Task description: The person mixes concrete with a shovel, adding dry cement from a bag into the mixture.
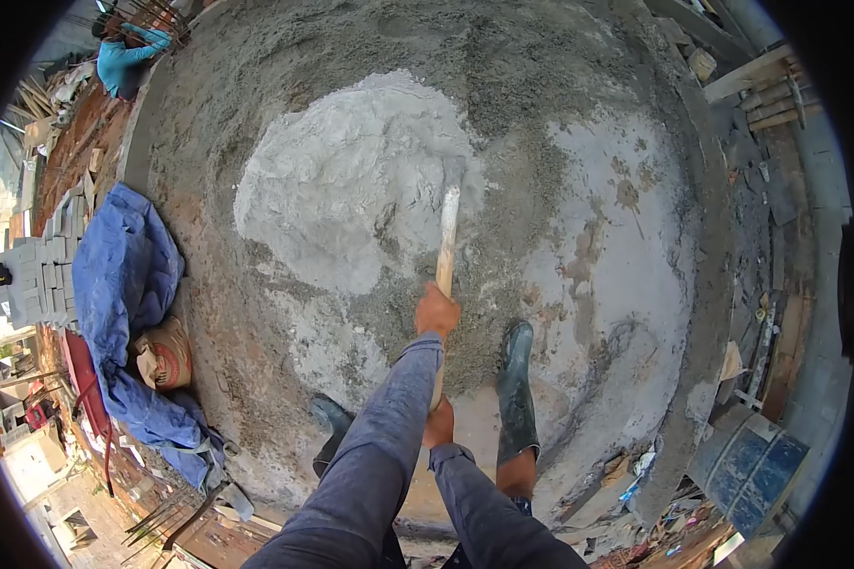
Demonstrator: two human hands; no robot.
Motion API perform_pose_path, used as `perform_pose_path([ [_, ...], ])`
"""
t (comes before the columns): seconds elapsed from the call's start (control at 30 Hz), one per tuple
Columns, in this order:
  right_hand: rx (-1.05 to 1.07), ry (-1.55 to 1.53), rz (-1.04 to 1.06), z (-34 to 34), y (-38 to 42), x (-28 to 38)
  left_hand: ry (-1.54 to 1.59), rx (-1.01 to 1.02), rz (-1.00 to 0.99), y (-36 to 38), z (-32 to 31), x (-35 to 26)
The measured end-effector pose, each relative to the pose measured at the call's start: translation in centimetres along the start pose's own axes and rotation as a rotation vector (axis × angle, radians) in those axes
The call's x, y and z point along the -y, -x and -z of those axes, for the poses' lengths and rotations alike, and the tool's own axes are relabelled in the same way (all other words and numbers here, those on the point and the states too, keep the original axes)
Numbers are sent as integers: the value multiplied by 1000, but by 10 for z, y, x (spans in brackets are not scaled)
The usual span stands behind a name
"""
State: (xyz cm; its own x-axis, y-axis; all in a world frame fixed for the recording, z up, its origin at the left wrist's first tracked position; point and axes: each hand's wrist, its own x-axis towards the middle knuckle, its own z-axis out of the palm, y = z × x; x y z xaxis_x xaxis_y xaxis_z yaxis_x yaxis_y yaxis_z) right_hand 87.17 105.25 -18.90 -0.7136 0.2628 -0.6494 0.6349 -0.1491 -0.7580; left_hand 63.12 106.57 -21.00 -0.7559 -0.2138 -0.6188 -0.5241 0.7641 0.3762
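My left hand (436, 311) is wrapped round the middle of a long wooden tool handle (447, 247). Lower down, close to my body, my right hand (439, 424) grips the same handle near its rear end. The handle points forward, and its far end meets a pale grey heap of cement-like powder (342, 180). What head the tool has is hidden or coated in powder. Darker, damp-looking sandy mix (512, 180) surrounds the heap. A dark green rubber boot (516, 379) stands right of the handle, and another boot (332, 427) shows partly behind my left sleeve.
At the left lie a blue tarp (128, 275) and a paper sack (164, 356), with stacked grey blocks (43, 275) beyond. A person in a turquoise top (128, 62) crouches at the upper left. A blue drum (750, 469) and timber (750, 74) are at the right.
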Motion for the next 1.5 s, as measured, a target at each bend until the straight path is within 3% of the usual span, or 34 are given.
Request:
perform_pose_path([
  [0.13,58,205,-204,31,90,-8,39,63,61,77,-11,50],
  [0.33,32,499,-244,63,234,0,95,85,94,219,-2,117],
  [0.43,89,572,-375,53,254,3,94,78,105,227,24,115],
  [0.57,0,503,-106,41,182,15,131,8,96,179,56,58],
  [0.63,11,510,-85,40,115,34,302,-32,-5,129,61,25],
  [0.73,-12,549,56,38,8,64,356,-294,-287,52,67,-47],
  [0.77,-42,571,146,37,-29,69,450,-124,-160,27,75,-72],
  [0.8,-84,566,197,37,-60,94,461,-124,-176,0,72,-92],
  [0.87,-48,475,65,44,-110,144,474,-121,-192,-48,47,-113],
  [0.97,-36,392,73,52,-151,142,285,-110,-159,-65,13,-117],
  [1.17,-17,225,-90,45,-29,112,-16,37,-12,11,-13,-50],
  [1.23,-7,294,-162,43,17,95,23,94,14,48,-19,2],
  [1.3,50,422,-233,49,66,71,101,158,176,87,-23,45],
  [1.33,86,474,-280,57,94,70,35,61,82,115,-19,58],
  [1.4,141,645,-287,68,142,62,206,160,256,161,-15,87],
  [1.5,88,541,-202,78,214,30,241,140,233,228,-10,122],
])
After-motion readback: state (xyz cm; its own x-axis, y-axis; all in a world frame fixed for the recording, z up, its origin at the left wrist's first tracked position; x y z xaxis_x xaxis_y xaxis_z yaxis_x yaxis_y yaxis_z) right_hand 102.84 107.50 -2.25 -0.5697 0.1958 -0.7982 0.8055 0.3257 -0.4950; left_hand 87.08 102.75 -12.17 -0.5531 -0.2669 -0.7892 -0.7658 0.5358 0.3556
